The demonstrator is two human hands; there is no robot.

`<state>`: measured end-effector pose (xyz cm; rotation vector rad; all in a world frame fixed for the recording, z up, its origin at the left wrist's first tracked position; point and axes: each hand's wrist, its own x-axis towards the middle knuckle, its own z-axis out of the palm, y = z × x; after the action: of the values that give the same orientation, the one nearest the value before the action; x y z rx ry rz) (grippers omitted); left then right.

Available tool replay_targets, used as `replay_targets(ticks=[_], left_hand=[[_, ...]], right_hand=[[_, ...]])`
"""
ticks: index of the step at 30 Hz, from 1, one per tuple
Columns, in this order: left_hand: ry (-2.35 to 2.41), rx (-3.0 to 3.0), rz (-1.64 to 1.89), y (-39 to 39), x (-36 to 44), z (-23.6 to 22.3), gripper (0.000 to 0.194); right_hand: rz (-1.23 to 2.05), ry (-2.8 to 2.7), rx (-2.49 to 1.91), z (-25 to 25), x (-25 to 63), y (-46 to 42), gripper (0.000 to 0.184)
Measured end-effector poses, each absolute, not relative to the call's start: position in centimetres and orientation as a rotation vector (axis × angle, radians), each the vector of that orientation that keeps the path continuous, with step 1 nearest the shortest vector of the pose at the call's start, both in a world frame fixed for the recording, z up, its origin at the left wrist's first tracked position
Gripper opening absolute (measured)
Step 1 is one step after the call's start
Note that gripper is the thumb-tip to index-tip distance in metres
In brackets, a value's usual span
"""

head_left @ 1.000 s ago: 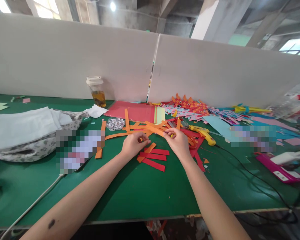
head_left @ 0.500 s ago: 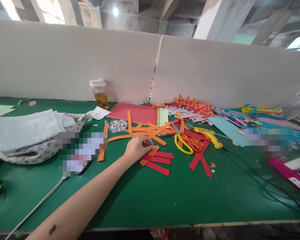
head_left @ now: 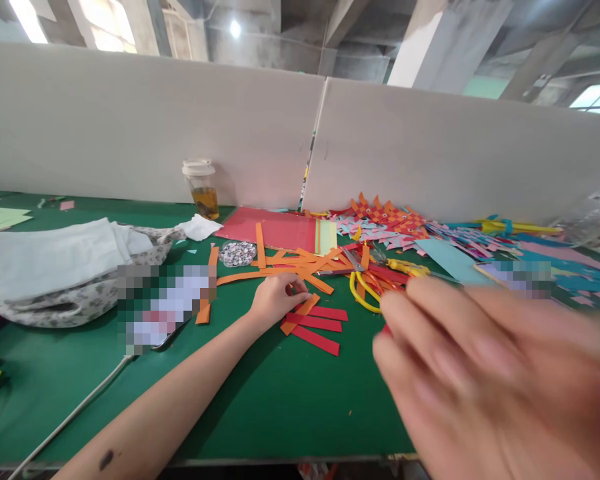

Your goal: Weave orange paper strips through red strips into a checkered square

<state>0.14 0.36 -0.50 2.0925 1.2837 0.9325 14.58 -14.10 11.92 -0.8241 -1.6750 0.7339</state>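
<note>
My left hand (head_left: 276,297) rests on the green table with thumb and fingers pinched at the upper end of an orange paper strip (head_left: 300,316). That strip crosses several red paper strips (head_left: 325,325), which fan out to the right. Large and blurred in the right foreground is my right hand (head_left: 480,373), raised above the table. Its fingers are curled together, and a little red shows by the fingertips; what they hold, if anything, is unclear. Beyond the hands lie loose orange strips (head_left: 280,261) and yellow-handled scissors (head_left: 364,293), partly hidden by my right hand.
A phone (head_left: 173,307) with a white cable and a floral cloth bag (head_left: 80,303) lie left. Behind are a lidded drink cup (head_left: 203,190), a pack of sequins (head_left: 237,253), red sheets (head_left: 275,227) and woven orange paper pieces (head_left: 385,215). A yellow glue gun (head_left: 407,268) lies right.
My right hand has come into view at the right foreground, covering part of the scissors, the glue gun and red strips. My left hand stays on the orange strip.
</note>
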Motion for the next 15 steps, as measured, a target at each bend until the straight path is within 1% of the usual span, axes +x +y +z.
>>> replay_targets(ticks=[3,5,6,10,13,15], left_hand=[[1.289,2.091,0.928,0.4,0.1,-0.5,0.021],[1.297,2.085,0.928,0.4,0.1,-0.5,0.021],[1.300,2.081,0.931,0.5,0.1,-0.5,0.020],[1.300,2.067,0.952,0.5,0.1,-0.5,0.020],[1.288,2.074,0.942,0.3,0.1,-0.4,0.018],[1.284,2.102,0.896,0.1,0.0,-0.1,0.018]], right_hand=[[0.682,-1.295,-0.951,11.6,14.7,-8.5,0.023],[0.604,-1.185,-1.042,9.3,16.1,-4.9,0.023],[0.537,-1.186,-1.121,7.9,16.9,-3.4,0.026],[0.327,-1.675,-1.450,3.2,18.5,-0.9,0.031],[0.163,-1.937,-1.567,2.0,18.1,-1.5,0.027],[0.122,-2.029,-1.600,1.8,17.7,-2.0,0.026]])
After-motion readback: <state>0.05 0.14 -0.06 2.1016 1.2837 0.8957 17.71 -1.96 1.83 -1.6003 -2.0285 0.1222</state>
